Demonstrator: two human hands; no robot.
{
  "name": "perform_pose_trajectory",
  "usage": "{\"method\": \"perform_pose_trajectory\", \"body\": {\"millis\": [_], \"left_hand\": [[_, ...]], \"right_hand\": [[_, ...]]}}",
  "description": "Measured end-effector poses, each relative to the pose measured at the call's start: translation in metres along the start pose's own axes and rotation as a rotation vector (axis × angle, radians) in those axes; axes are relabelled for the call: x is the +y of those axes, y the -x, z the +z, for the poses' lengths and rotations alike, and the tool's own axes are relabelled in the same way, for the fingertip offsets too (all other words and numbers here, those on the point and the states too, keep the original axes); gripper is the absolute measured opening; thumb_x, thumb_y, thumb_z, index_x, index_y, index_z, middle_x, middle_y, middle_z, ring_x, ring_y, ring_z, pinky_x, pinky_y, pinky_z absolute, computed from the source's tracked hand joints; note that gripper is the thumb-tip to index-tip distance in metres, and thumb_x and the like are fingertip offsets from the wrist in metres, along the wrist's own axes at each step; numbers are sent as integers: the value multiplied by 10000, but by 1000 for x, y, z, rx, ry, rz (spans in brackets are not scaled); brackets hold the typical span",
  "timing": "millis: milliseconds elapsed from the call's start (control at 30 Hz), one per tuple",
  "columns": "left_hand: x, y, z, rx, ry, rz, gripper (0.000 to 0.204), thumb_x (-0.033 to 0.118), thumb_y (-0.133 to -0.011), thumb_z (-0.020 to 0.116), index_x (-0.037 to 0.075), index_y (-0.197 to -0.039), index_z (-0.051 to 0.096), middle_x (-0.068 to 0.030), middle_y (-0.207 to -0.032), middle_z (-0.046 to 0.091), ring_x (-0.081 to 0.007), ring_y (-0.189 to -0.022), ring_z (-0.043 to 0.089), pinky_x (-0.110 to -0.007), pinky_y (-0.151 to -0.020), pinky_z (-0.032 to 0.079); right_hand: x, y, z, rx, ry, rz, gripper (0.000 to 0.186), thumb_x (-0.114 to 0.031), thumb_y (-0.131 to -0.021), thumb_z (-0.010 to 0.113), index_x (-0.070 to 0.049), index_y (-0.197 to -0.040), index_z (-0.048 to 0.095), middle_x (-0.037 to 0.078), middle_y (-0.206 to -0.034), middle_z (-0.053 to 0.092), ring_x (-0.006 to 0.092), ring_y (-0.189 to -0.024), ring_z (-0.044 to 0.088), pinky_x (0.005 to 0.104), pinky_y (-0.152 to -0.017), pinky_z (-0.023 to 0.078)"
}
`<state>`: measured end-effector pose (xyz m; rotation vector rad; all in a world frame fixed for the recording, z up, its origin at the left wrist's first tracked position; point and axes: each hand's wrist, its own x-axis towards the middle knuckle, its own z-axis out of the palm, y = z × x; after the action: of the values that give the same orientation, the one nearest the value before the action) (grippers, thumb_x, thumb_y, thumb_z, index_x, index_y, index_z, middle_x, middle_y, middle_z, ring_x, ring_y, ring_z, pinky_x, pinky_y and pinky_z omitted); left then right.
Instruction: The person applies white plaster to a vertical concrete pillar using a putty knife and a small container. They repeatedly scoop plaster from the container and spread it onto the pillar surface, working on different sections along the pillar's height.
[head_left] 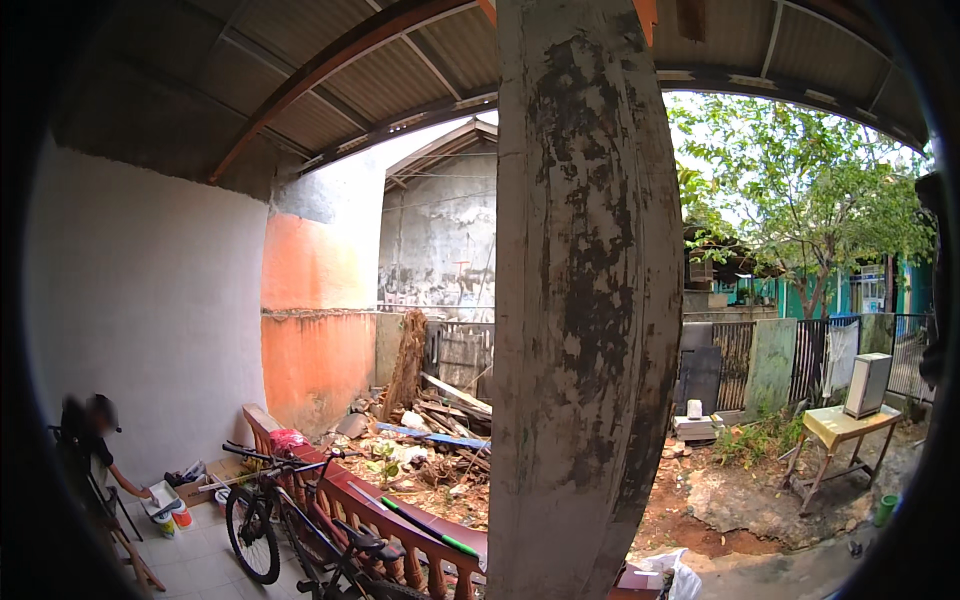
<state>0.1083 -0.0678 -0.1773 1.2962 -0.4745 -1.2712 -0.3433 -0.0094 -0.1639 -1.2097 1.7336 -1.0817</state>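
Neither of my hands shows in the head view. Straight ahead stands a thick concrete pillar [590, 300], its pale paint peeled away in dark patches. A long tool with a green-and-black handle [430, 528] lies on the red-topped balustrade [350, 490] to the pillar's left. At the far left another person [95, 440] reaches one hand down to a white tray [160, 497] set by small paint buckets [182, 516].
A bicycle [290, 520] leans along the balustrade. Beyond it are a tree stump [405, 365] and scrap wood [450, 405]. To the right, a wooden table [850, 424] carries a grey box-shaped cabinet [867, 385]. A white plastic bag [684, 575] sits by the pillar's foot.
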Motion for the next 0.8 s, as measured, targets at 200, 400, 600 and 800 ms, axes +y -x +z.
{"method": "perform_pose_trajectory", "body": {"millis": [200,400,600,800], "left_hand": [[104,-88,87,-539,-122,-61,266,222,-1103,594,32,-1277,664,-94,-1055,725,-203,-857,728,-362,-696,638],[175,-88,154,-897,67,-77,340,101,-1088,583,-76,-1378,609,-128,-1175,751,-172,-984,754,-321,-892,615],[202,-54,161,-925,14,-165,342,117,-1116,526,-61,-1405,563,-148,-1168,754,-218,-967,787,-376,-870,667],[211,-40,146,-883,-31,-126,350,116,-1112,533,-95,-1390,564,-160,-1153,752,-215,-933,791,-358,-837,674]], "right_hand": [[-169,83,17,421,-477,-4,216,-176,-978,775,-16,-1101,699,94,-812,718,125,-526,579,274,-454,442],[-289,116,73,648,-426,-81,281,2,-994,677,29,-1268,623,183,-955,759,96,-533,550,244,-463,436],[-337,142,115,613,-383,83,274,26,-982,692,11,-1244,616,169,-986,749,75,-616,586,226,-505,447],[-342,136,126,496,-315,191,223,19,-980,717,36,-1199,684,143,-1020,759,151,-917,722,252,-777,561]]}}
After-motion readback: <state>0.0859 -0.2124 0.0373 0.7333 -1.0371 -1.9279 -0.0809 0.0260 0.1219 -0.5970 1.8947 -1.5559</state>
